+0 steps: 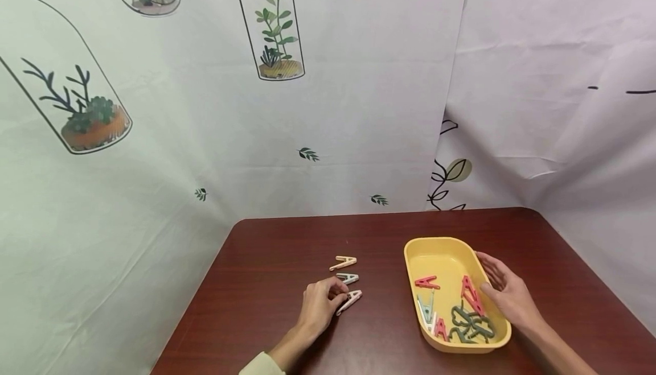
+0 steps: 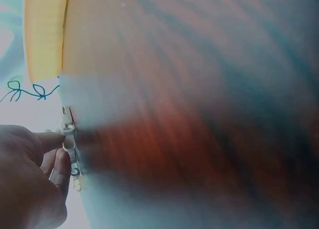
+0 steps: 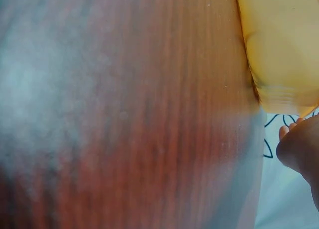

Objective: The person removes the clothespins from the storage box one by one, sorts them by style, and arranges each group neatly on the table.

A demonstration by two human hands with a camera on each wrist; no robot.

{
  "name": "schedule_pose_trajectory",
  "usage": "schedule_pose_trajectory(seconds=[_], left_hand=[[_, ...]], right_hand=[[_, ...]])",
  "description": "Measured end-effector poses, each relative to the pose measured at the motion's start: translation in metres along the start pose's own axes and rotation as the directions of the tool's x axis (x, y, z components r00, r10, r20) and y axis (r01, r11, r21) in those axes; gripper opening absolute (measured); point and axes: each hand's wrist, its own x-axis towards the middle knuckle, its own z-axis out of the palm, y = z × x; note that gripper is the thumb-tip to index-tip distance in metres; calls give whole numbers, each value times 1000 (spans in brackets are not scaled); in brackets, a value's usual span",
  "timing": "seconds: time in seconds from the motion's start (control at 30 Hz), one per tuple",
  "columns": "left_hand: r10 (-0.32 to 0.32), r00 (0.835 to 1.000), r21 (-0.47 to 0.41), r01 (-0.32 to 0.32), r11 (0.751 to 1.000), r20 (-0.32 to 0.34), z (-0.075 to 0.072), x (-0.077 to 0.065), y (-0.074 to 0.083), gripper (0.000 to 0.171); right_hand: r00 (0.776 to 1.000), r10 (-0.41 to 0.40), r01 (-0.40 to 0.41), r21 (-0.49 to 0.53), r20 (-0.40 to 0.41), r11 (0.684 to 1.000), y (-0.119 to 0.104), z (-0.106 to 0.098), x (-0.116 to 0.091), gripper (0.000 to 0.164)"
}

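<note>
My left hand (image 1: 320, 305) pinches the nearest of three clothespins on the table, a pinkish-white one (image 1: 351, 301), between thumb and fingers. Just beyond it lies a pale grey-green clothespin (image 1: 351, 277), partly behind the fingers, and farther back a cream clothespin (image 1: 343, 262). In the left wrist view the fingertips meet the clothespins (image 2: 68, 121) at the tabletop. My right hand (image 1: 508, 294) holds the right side of a yellow tray (image 1: 441, 262), thumb at the rim and fingers along the outside. Inside are red clothespins (image 1: 471, 295), a pale green clothespin (image 1: 426, 309) and dark green bent pieces (image 1: 468, 325).
The dark red-brown table (image 1: 287, 244) has its far edge against a white wall cloth (image 1: 359, 136) printed with plants in jars. Table surface lies between the row of clothespins and the tray. More cloth hangs along both sides.
</note>
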Motion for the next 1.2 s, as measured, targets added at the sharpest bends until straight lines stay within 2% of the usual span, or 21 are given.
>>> schedule_pose_trajectory(seconds=[0.2,0.27,0.33,0.5,0.57,0.7,0.8,0.87,1.0,1.07,1.2], left_hand=[[46,996,12,-45,999,-79,0,4,15,17],[34,995,-37,-38,999,-98,0,9,23,16],[11,994,-122,-24,992,-104,0,15,32,17],[-62,996,-322,38,946,-64,1,31,58,30],[-92,995,-366,71,928,-41,3,36,68,37],[-141,990,-468,132,874,14,10,46,89,59],[-165,985,-501,166,849,48,17,52,102,77],[-177,982,-495,184,849,62,22,54,109,87],[-197,978,-457,204,866,64,34,56,124,99],[-195,979,-443,200,874,57,41,56,131,102],[-212,975,-444,221,868,70,55,54,145,102]], right_hand=[[1000,8,-8,4,1,1000,2,0,-1,61],[1000,5,-5,-1,-2,1000,2,0,-1,61],[1000,1,-1,-4,-3,1000,2,0,-1,61],[1000,-1,1,-10,-3,1000,1,-1,-2,61],[1000,3,-3,-16,-2,1000,0,-1,-1,61],[1000,12,-12,-34,-4,999,-2,-1,0,60],[1000,13,-13,-38,-7,999,-2,0,0,60],[1000,16,-16,-45,-7,999,-2,1,0,60],[1000,29,-29,-50,-3,998,-3,1,1,60],[999,37,-37,-54,0,998,-4,1,2,61],[999,41,-41,-51,0,998,-4,0,2,61]])
